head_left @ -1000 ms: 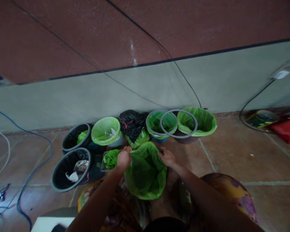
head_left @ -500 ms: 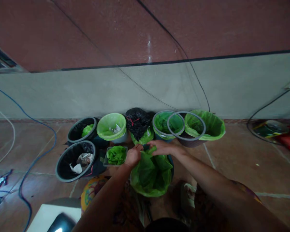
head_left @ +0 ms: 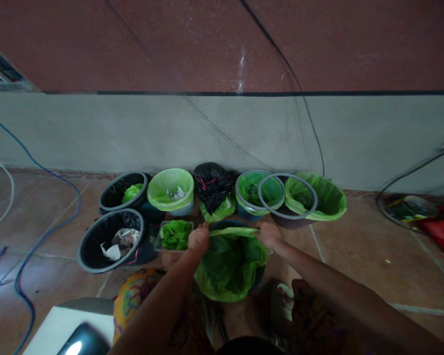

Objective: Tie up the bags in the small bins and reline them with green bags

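A green bin liner (head_left: 225, 266) lines the dark bin (head_left: 262, 276) in front of me, its near edge folded over the rim. My left hand (head_left: 199, 237) is closed on the liner's far edge at the left. At the right, my right hand (head_left: 269, 235) grips the same edge, and the plastic is stretched taut between them. Just left of my left hand sits a clear container (head_left: 158, 243) of crumpled green bags (head_left: 176, 234). A loose grey ring (head_left: 261, 196) rests across two green-lined bins beyond my right hand.
Black-lined bins (head_left: 82, 251) holding paper and a green bag stand at the left. Along the wall are a green-lined bin (head_left: 154, 190), a tied black bag (head_left: 212, 185) and another green-lined bin (head_left: 331, 202). A blue hose (head_left: 77, 197) crosses the floor, and a white surface (head_left: 52, 328) is at lower left.
My hands have moved apart, the right one going rightward. The liner's far edge, bunched between them before, is now pulled into a straight band across the bin.
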`<state>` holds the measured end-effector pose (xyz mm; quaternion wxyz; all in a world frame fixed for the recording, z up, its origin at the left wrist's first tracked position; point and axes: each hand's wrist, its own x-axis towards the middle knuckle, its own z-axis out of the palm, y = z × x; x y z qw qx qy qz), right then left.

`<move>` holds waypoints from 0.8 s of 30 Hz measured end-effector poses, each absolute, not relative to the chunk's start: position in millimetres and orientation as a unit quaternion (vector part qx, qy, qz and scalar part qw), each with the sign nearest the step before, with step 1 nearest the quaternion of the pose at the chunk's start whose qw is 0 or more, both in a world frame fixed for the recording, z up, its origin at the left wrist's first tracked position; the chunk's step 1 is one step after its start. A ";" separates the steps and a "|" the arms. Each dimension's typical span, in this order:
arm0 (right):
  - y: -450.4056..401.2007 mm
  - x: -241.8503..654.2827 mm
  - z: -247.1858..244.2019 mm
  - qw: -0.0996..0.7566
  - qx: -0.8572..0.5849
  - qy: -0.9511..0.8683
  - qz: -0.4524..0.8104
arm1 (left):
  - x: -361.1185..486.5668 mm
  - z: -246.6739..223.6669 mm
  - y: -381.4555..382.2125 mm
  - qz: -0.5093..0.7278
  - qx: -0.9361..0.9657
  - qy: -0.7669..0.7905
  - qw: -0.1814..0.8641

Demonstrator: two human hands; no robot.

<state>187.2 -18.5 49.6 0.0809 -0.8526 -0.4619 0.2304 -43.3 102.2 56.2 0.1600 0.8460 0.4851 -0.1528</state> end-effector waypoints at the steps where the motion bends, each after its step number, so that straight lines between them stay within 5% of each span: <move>1: -18.3 184.9 49.1 0.076 -0.848 -0.466 0.239 | -42.0 57.4 102.3 -0.158 0.843 0.489 0.160; 11: -2.6 174.4 59.0 0.064 -0.804 -0.531 0.260 | -12.9 54.4 98.9 -0.090 0.888 0.412 0.181; 24: 17.7 174.8 31.6 0.046 -0.869 -0.430 0.242 | 0.8 19.4 122.2 -0.034 0.806 0.534 0.252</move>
